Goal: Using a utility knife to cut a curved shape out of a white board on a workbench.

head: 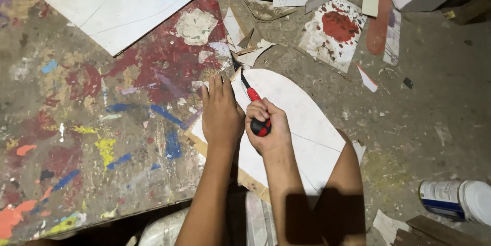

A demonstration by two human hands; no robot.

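A white rounded board [302, 123] with pencil lines lies half on the paint-stained table [76, 123] and juts out past its right edge. My left hand [221, 113] presses flat on the board's left part, fingers together. My right hand [266, 125] is closed around the red and black handle of a utility knife [250, 95]. The blade tip meets the board's top left edge near the table's edge.
A large white sheet [112, 0] lies at the table's far side. White offcuts [332, 31], some stained red, litter the dusty floor beyond. A white and blue can [455, 200] lies on its side at the lower right. My knee [337, 210] is under the board.
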